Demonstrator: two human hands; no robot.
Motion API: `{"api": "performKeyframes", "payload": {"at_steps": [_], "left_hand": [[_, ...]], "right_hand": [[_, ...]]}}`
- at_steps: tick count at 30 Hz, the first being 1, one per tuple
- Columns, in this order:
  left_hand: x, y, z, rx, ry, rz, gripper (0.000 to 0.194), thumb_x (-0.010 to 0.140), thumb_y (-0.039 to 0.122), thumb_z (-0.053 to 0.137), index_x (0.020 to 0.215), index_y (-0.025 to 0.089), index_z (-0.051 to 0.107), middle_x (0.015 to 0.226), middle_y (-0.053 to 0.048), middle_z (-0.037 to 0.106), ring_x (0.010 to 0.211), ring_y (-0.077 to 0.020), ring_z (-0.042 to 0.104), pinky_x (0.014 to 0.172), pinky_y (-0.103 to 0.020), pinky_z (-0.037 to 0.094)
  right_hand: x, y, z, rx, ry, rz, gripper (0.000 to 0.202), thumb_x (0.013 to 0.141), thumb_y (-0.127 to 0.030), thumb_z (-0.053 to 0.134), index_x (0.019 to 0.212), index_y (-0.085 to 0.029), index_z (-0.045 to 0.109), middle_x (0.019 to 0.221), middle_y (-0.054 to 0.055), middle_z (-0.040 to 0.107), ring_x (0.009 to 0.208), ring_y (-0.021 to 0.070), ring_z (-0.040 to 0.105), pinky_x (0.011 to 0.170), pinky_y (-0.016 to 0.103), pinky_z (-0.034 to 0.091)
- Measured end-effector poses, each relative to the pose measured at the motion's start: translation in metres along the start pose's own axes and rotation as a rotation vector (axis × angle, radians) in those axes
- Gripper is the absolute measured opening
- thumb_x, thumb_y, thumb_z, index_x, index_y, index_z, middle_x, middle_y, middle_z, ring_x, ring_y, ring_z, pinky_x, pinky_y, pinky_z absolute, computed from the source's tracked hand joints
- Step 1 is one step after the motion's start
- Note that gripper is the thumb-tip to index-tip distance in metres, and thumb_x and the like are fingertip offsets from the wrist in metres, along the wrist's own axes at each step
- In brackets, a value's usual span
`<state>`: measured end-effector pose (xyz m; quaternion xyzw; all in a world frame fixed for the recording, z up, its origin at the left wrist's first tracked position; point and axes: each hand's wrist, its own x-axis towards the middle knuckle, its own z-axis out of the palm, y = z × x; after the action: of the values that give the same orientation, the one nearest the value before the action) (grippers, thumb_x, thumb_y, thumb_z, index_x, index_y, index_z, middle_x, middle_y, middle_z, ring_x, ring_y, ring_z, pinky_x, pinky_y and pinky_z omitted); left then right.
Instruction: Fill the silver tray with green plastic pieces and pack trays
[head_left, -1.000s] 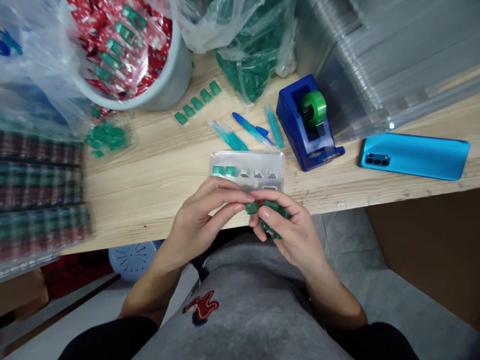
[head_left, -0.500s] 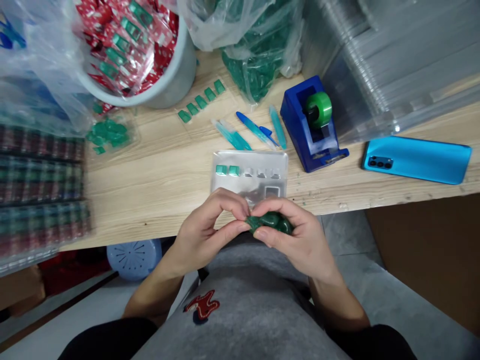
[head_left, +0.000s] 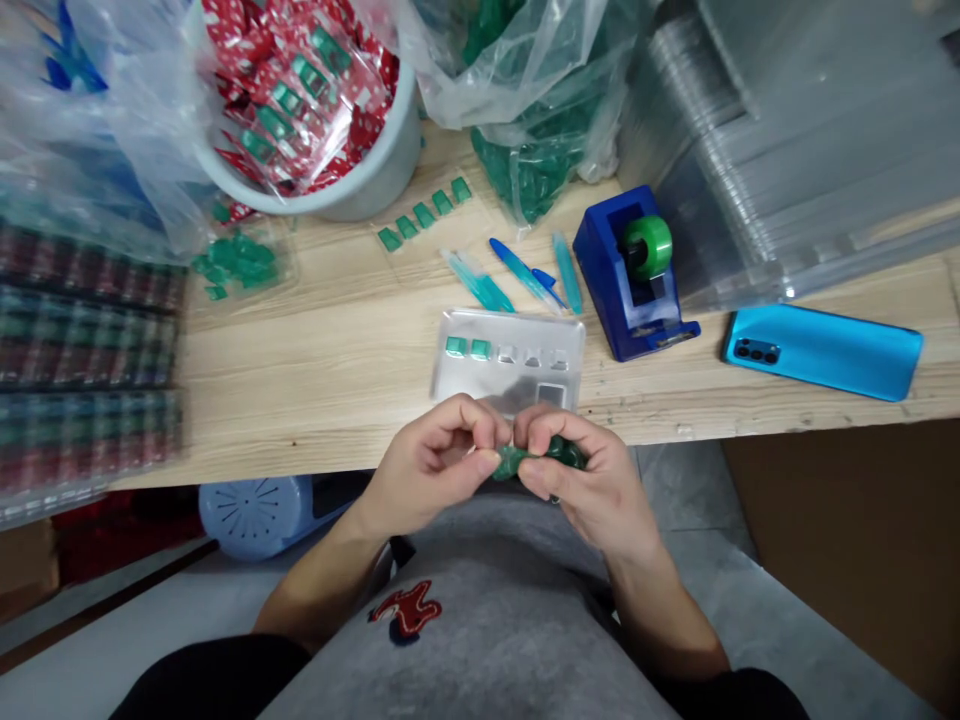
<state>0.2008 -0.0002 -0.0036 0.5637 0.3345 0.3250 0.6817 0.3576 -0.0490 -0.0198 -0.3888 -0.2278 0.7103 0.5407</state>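
Between my hands is a small dark green, shiny plastic bundle (head_left: 513, 461), just off the table's front edge. My left hand (head_left: 442, 465) pinches its left end between thumb and fingertips. My right hand (head_left: 589, 475) is closed round the rest of it, with green lumps showing between thumb and forefinger. What kind of thing the bundle is, I cannot make out. Right beyond my fingertips lies a clear plastic blister tray (head_left: 469, 382) with a row of small wells. Two green pieces (head_left: 456, 346) sit in its left wells; my fingers hide part of its front edge.
Pens (head_left: 525, 272), a blue tape dispenser (head_left: 611, 290) and a blue phone (head_left: 832, 352) lie beyond and right. A bucket (head_left: 375, 175) of red packets, a bag of green pieces (head_left: 525, 165) and loose green pieces (head_left: 240, 260) stand behind. Packed trays (head_left: 90, 350) are stacked left; clear plastic trays (head_left: 810, 130) right.
My fingertips have drawn closer together over the bundle, and more of its left part shows below them. The whole view has shifted slightly; the table items stay in place.
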Motion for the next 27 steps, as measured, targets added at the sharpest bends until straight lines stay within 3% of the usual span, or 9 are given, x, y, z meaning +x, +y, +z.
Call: {"api": "performKeyframes", "payload": {"at_steps": [3, 7, 15, 19, 23, 27], "left_hand": [[0.000, 0.000, -0.005, -0.053, 0.007, -0.088, 0.020, 0.084, 0.037, 0.067, 0.083, 0.018, 0.061, 0.078, -0.003, 0.061, 0.071, -0.0119, 0.058, 0.064, -0.023, 0.050], [0.001, 0.003, -0.009, -0.032, -0.074, -0.147, 0.025, 0.080, 0.036, 0.072, 0.096, 0.020, 0.064, 0.083, -0.003, 0.062, 0.073, -0.0126, 0.059, 0.069, -0.025, 0.052], [0.005, -0.001, -0.007, -0.056, -0.041, -0.057, 0.008, 0.084, 0.020, 0.066, 0.081, 0.019, 0.059, 0.087, -0.002, 0.061, 0.085, -0.0111, 0.060, 0.079, -0.022, 0.051], [0.006, -0.005, -0.008, -0.013, 0.040, -0.041, 0.009, 0.084, 0.021, 0.066, 0.079, 0.018, 0.058, 0.084, -0.002, 0.062, 0.081, -0.0114, 0.061, 0.076, -0.024, 0.052], [0.005, -0.006, -0.009, 0.050, 0.099, 0.022, 0.010, 0.084, 0.022, 0.066, 0.079, 0.019, 0.057, 0.084, -0.002, 0.063, 0.081, -0.0120, 0.061, 0.075, -0.025, 0.051], [0.005, -0.007, -0.008, 0.039, 0.119, -0.049, 0.017, 0.083, 0.029, 0.067, 0.077, 0.018, 0.056, 0.078, -0.002, 0.064, 0.070, -0.0115, 0.060, 0.066, -0.023, 0.050]], "right_hand": [[0.002, 0.000, 0.005, 0.183, 0.017, 0.049, 0.018, 0.071, -0.026, 0.078, 0.070, -0.021, 0.061, 0.076, -0.003, 0.058, 0.048, 0.0039, 0.043, 0.041, 0.019, 0.032], [0.006, 0.001, 0.008, 0.284, 0.045, 0.081, 0.020, 0.068, -0.026, 0.081, 0.071, -0.021, 0.062, 0.070, -0.005, 0.056, 0.047, 0.0034, 0.043, 0.038, 0.016, 0.029], [0.007, 0.007, 0.001, 0.033, 0.135, 0.072, 0.025, 0.066, -0.034, 0.082, 0.082, -0.021, 0.068, 0.064, -0.005, 0.056, 0.045, 0.0039, 0.041, 0.041, 0.019, 0.032], [0.007, 0.005, -0.003, 0.017, 0.102, 0.109, 0.022, 0.067, -0.033, 0.081, 0.081, -0.021, 0.068, 0.057, -0.007, 0.052, 0.043, 0.0042, 0.041, 0.040, 0.019, 0.032], [0.007, 0.006, -0.005, 0.015, 0.100, 0.111, 0.018, 0.067, -0.028, 0.081, 0.074, -0.020, 0.066, 0.074, -0.002, 0.062, 0.045, 0.0026, 0.043, 0.039, 0.018, 0.032], [0.008, 0.009, -0.003, 0.086, 0.130, 0.091, 0.019, 0.067, -0.025, 0.080, 0.071, -0.020, 0.063, 0.074, -0.003, 0.062, 0.042, 0.0021, 0.042, 0.037, 0.018, 0.031]]}}
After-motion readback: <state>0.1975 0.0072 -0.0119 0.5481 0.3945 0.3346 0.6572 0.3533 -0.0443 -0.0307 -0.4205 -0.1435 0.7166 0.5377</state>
